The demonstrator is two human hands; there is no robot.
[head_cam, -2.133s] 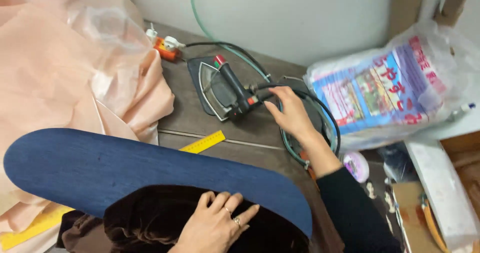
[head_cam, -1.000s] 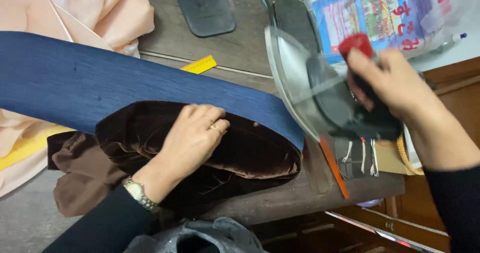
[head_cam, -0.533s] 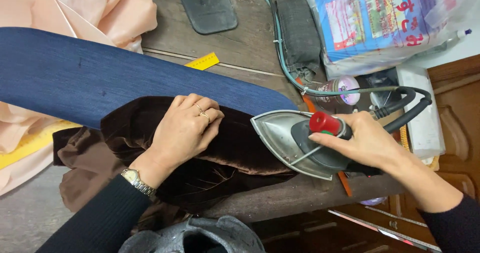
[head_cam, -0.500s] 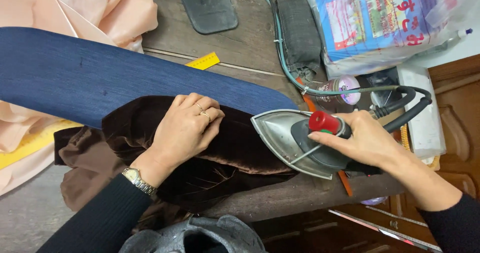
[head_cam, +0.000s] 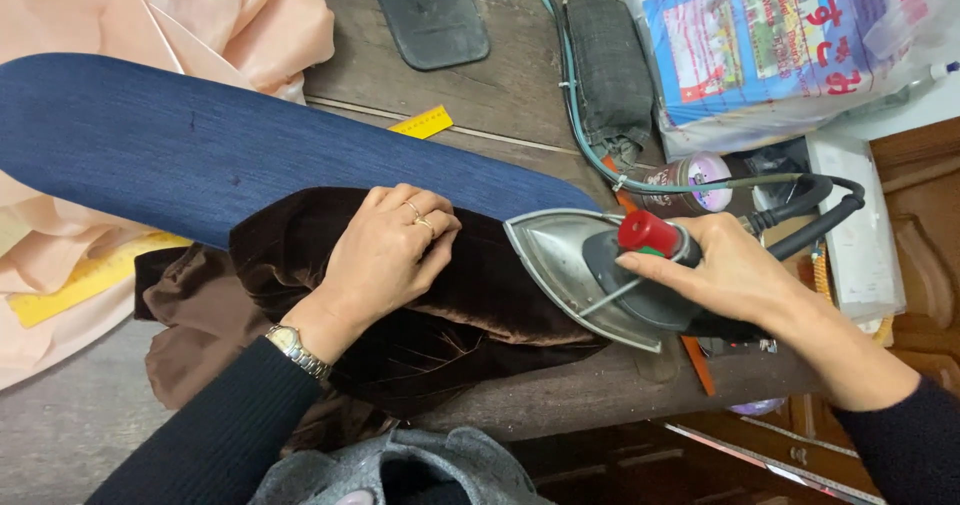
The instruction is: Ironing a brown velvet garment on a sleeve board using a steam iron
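Observation:
A dark brown velvet garment (head_cam: 470, 295) lies over the tip of a blue padded ironing board (head_cam: 200, 155). My left hand (head_cam: 385, 250) presses flat on the velvet, fingers together, a watch on the wrist. My right hand (head_cam: 725, 270) grips the handle of a grey steam iron (head_cam: 570, 265) with a red knob. The iron's pointed sole rests on the right edge of the velvet, tip pointing left toward my left hand.
Peach fabric (head_cam: 150, 15) is heaped at the upper left over a yellow ruler (head_cam: 80, 285). A black iron rest pad (head_cam: 425, 10), a dark pouch (head_cam: 610, 65), a green hose and a plastic-wrapped package (head_cam: 790, 45) lie on the wooden table (head_cam: 520, 95). A thread spool (head_cam: 690, 180) stands behind the iron.
My right hand took the iron from its rest, carried it over and set it down on the velvet's right edge. In the last half second hardly anything has moved.

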